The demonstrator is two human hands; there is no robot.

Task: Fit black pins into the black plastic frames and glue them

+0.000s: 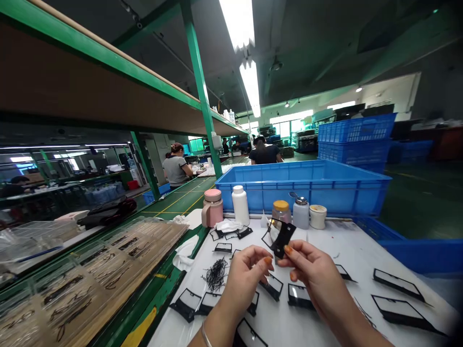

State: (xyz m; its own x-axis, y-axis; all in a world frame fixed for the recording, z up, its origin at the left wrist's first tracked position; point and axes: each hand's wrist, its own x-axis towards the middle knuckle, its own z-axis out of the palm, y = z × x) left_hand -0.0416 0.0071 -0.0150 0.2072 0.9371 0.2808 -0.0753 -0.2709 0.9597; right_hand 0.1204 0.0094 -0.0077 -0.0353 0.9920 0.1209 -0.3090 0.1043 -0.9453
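My right hand (311, 265) pinches a black plastic frame (284, 237) by its lower edge, between thumb and fingers. The frame is tilted up above the white tabletop and has a wide opening on its left side. Close beside it, my left hand (249, 270) is closed with thumb and fingertips together; whatever it may hold is too small to make out. A pile of thin black strips (216, 274) lies left of my left hand. More black frames (398, 308) are spread over the table on both sides and under my wrists.
Behind the work area stand a pink mug (212, 209), a white bottle (240, 206), a yellow-lidded jar (281, 211), a pump bottle (301, 214) and a small tub (318, 217). A large blue crate (304, 188) is beyond them. Compartment trays (108, 270) lie left. Other people sit farther back.
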